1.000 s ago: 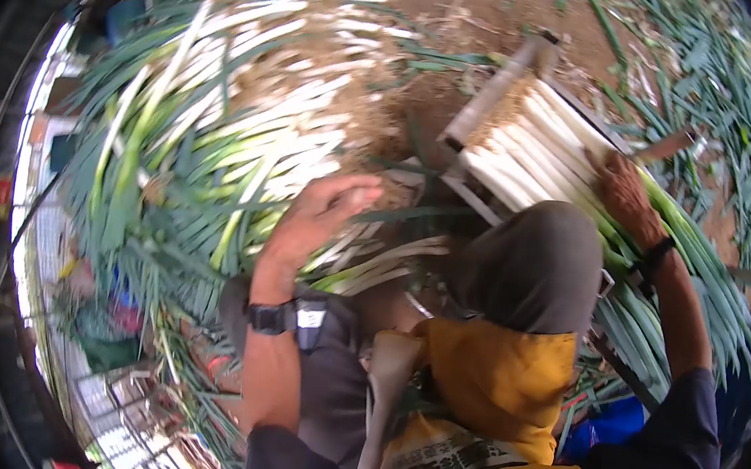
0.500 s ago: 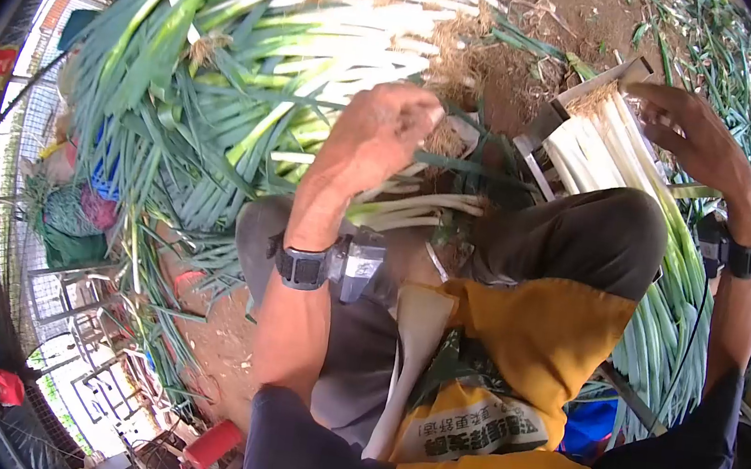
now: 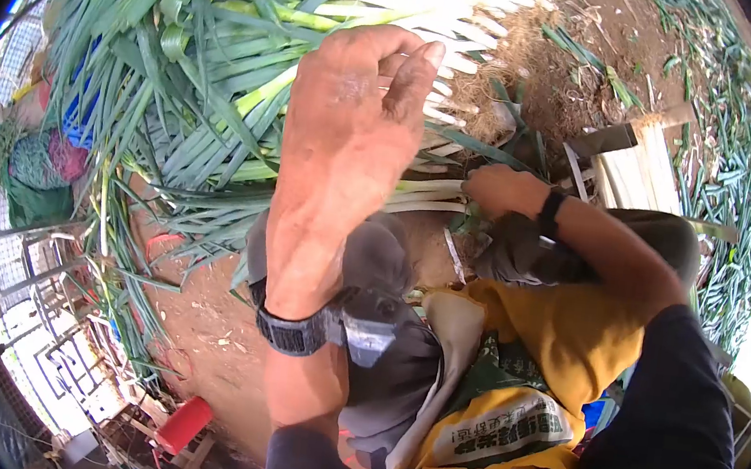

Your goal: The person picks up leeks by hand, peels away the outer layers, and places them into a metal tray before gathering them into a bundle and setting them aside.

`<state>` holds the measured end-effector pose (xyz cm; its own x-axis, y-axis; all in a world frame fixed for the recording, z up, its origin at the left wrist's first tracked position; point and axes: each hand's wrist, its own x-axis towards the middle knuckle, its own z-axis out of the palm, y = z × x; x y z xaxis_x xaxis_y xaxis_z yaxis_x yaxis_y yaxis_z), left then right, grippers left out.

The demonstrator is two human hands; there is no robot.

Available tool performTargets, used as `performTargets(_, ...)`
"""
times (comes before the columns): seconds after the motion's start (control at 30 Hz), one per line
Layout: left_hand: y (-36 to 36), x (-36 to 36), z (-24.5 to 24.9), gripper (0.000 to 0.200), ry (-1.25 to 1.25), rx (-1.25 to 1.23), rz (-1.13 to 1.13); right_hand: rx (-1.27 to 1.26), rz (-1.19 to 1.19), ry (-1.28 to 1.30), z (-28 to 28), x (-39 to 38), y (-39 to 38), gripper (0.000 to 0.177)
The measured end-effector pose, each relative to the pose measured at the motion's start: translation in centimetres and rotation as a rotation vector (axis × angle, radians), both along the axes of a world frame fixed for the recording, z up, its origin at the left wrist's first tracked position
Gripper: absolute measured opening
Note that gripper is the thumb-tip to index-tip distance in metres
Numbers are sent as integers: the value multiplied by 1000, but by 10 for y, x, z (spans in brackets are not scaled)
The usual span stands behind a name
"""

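My left hand [image 3: 352, 111] is raised over the leek pile [image 3: 257, 54], with its thumb and curled fingers a little apart and nothing visible between them. Lower down, my right hand [image 3: 508, 192] is closed at the root end of some leeks [image 3: 426, 196] beside my knee; its fingertips are partly hidden. A bundle of trimmed white leek stalks [image 3: 640, 172] lies in a metal-edged holder [image 3: 607, 140] to the right, its lower part covered by my leg and arm.
Loose green leaves [image 3: 745, 240] cover the ground at the far right. A red cylindrical object [image 3: 184, 426] is at the lower left, near a metal frame. A green bag [image 3: 35, 196] lies at the left edge. Brown soil [image 3: 587, 83] shows beyond the pile.
My right hand has moved left from the bundle in the holder to the leeks by my knee and closed there. My left hand appears larger and higher, and the view has shifted.
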<state>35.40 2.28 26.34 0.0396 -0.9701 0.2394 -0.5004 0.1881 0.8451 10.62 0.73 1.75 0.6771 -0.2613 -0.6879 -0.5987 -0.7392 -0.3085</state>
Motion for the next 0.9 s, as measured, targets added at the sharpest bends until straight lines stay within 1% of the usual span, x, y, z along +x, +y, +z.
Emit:
performTargets(0.1,4,5,-9,21,78,-134,81,-65,-216,-62,-39,35,4,38)
performTargets(0.17,12,8,12,28,68,78,66,-167,-317,-208,-119,49,21,48)
performTargets(0.2,17,9,19,33,63,188,59,-214,-370,-280,-126,60,27,53)
performTargets(0.23,20,10,16,31,-17,125,77,-235,-394,-289,-131,66,36,56)
performTargets(0.27,22,11,15,30,-15,116,70,-258,-415,-297,-135,71,48,59)
performTargets(0.3,22,12,16,29,-11,105,66,-284,-434,-305,-135,76,55,62)
performTargets(0.33,22,13,16,29,-6,95,62,-383,-511,-373,-134,81,60,73)
performTargets(0.37,22,14,11,27,-3,56,62,-313,-514,-290,-132,77,62,68)
performTargets(0.4,22,14,7,26,-1,17,62,-244,-518,-206,-108,79,60,62)
performTargets(0.5,19,9,7,25,-17,15,85,-320,-502,-333,-112,77,64,51)
performTargets(0.57,17,5,10,24,-14,56,103,-339,-509,-401,-112,77,68,46)
performTargets(0.6,16,4,8,24,-48,21,113,-349,-514,-438,-115,77,70,44)
performTargets(0.67,16,-1,4,24,-106,-54,121,-301,-467,-430,-123,79,71,42)
performTargets(0.7,13,-2,8,24,-80,61,87,-290,-451,-412,-127,75,70,41)
performTargets(0.77,5,-1,24,25,-7,275,-19,-289,-445,-646,-146,68,73,35)
performTargets(0.8,4,-2,21,20,36,245,14,-278,-414,-493,-116,71,70,35)
performTargets(0.83,4,-4,14,16,79,216,49,-324,-428,-564,-117,68,71,32)
performTargets(0.87,4,-5,10,17,44,203,74,-276,-416,-509,-99,69,66,39)
performTargets(0.9,4,-6,7,19,2,190,107,-263,-417,-527,-89,69,63,38)
